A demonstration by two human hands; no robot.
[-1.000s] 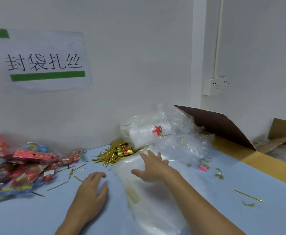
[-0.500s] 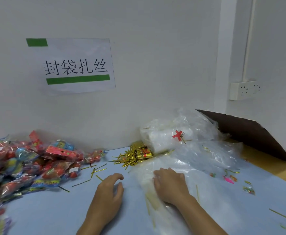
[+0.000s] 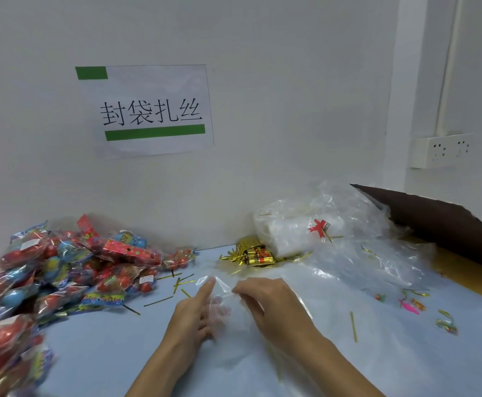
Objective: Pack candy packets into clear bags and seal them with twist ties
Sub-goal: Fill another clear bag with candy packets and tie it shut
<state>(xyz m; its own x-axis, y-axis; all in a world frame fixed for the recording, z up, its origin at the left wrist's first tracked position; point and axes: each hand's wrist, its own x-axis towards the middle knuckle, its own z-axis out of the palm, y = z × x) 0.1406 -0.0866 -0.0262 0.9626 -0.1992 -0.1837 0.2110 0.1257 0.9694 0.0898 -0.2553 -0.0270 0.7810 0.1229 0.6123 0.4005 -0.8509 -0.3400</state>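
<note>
A clear bag (image 3: 220,288) lies on the light blue table (image 3: 105,353) in front of me, its top edge lifted. My left hand (image 3: 189,313) holds it from the left, index finger straight along the edge and the other fingers showing through the plastic. My right hand (image 3: 271,303) pinches the same edge from the right. A heap of red and blue candy packets (image 3: 71,276) fills the left side. A bundle of gold twist ties (image 3: 255,255) sits by the wall, with loose ties (image 3: 159,300) scattered near the candy.
A stack of clear bags (image 3: 291,233) with a red mark and crumpled plastic (image 3: 371,262) lie at the back right. A brown cardboard flap (image 3: 440,222) rises beyond them. Loose ties and coloured scraps (image 3: 408,305) dot the right side. The wall stands close behind.
My right hand drew back from the bag pile with a bag. Both hands came together and took hold of the bag's top edge. My view swung left toward the candy.
</note>
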